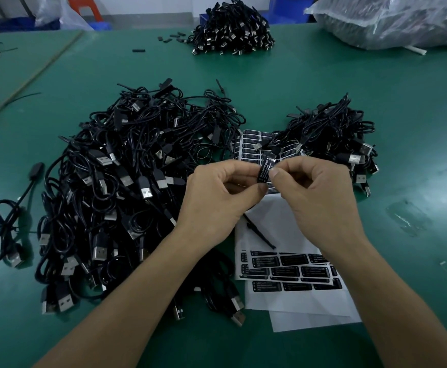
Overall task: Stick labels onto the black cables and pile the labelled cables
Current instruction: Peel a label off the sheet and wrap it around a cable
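Two hands press a label onto one black cable above the sticker sheets.

A big loose pile of cables (126,187) covers the green table (416,115) at left; the left hand (217,200) and right hand (318,200) meet, both pinching a black label (264,172) reading "LED CONTROLLER"; white sticker sheets (283,293) lie beneath, their print mostly unreadable; a smaller pile (336,134) sits just right; a plastic bag (392,19) lies far right.
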